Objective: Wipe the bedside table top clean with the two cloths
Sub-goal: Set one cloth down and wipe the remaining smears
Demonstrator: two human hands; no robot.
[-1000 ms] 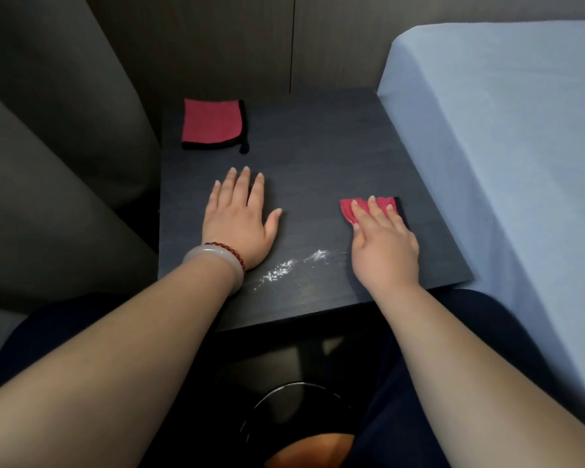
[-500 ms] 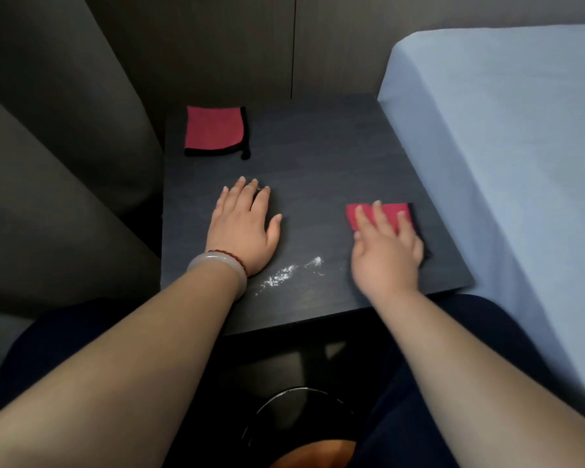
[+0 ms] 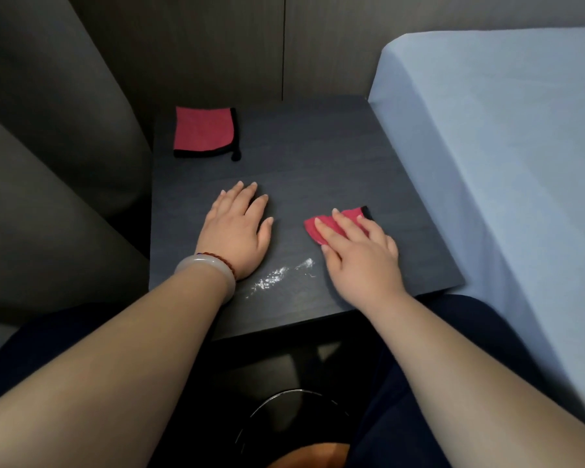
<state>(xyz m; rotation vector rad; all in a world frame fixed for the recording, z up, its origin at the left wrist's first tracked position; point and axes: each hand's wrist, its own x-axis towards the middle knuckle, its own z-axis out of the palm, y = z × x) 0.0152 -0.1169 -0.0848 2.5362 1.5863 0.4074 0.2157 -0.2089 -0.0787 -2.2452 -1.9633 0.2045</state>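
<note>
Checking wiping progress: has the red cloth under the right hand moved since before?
Yes. The red cloth slid left, nearer the white powder streak.

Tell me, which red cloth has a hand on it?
The near red cloth, pressed under the right hand. The far red cloth lies untouched in the back left corner of the table.

The left grip (image 3: 235, 233) and the right grip (image 3: 358, 255) lie flat on the counter (image 3: 318, 157), side by side and apart. The right grip presses on the near cloth (image 3: 353, 213), which shows beyond and to the left of its fingers. A streak of powder (image 3: 274, 275) lies between the two wrists. The far cloth (image 3: 203, 131) lies well beyond the left grip, in the counter's back left corner. The bed (image 3: 504, 146) runs along the counter's edge, right of the right grip. A round bin (image 3: 284, 410) sits below the counter's front edge, between the forearms.
</note>
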